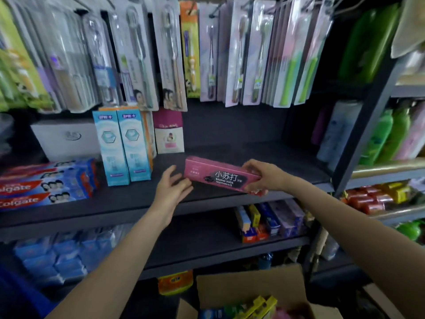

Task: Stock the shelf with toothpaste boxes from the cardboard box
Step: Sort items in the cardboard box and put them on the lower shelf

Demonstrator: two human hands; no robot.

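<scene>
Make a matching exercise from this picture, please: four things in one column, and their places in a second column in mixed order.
Things:
1. pink toothpaste box
2. Colgate boxes
3. toothbrush packs
4. cardboard box

Places:
A. hanging above the shelf
B. at the bottom, below the shelves
C. gripped by the right hand
D. lying at the left end of the shelf

Pairs: 1-C, 2-D, 3-A, 4-B

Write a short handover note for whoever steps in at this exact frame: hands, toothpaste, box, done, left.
Right hand grips the right end of the pink toothpaste box, held lengthwise over the dark shelf.
Left hand is open at its left end, holding nothing.
Done: blue toothpaste boxes stand upright at left.
Left: set the pink one down; more packs show in the cardboard box below.
</scene>
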